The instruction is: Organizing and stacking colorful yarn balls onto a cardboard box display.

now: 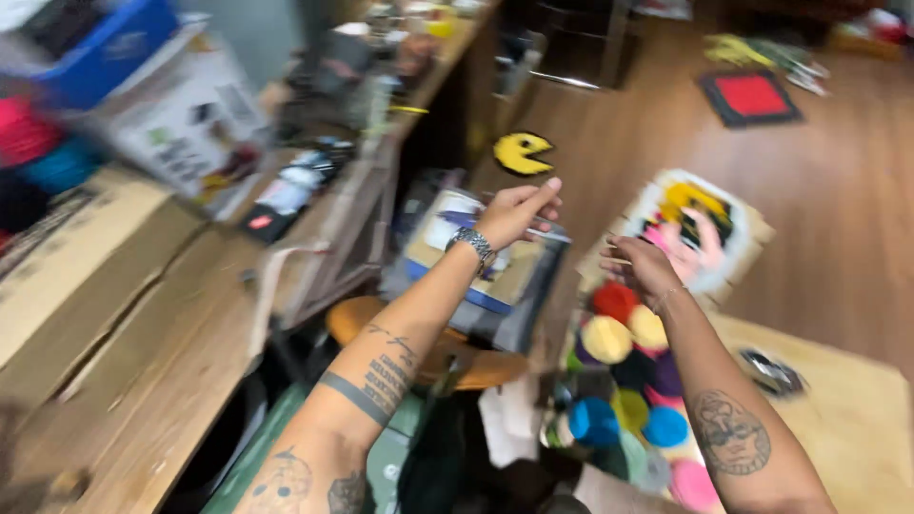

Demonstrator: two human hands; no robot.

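Both hands are up over the clutter, frame motion-blurred. Left hand [514,211], steel watch at the wrist, has its grip pinched narrow, thumb to fingertips; whatever's in it is too thin and blurred to make out. Right hand [647,269] has fingers curled with a thin stick [619,259] poking out at the knuckles, so the grip looks closed on that. Directly below it: a heap of yarn balls [624,381] in red, yellow, blue, pink and purple. My read: early, handling in mid-air, nothing seated or placed yet. Packages: white carton with dark printed panels [181,119] on the wooden surface [143,381] at left, blue bin [109,52] behind it, flat brown cardboard [57,266] nearer. Floor: yellow round rug piece [521,152], red square in a black frame [749,96], multicolour tufted panel [695,224].
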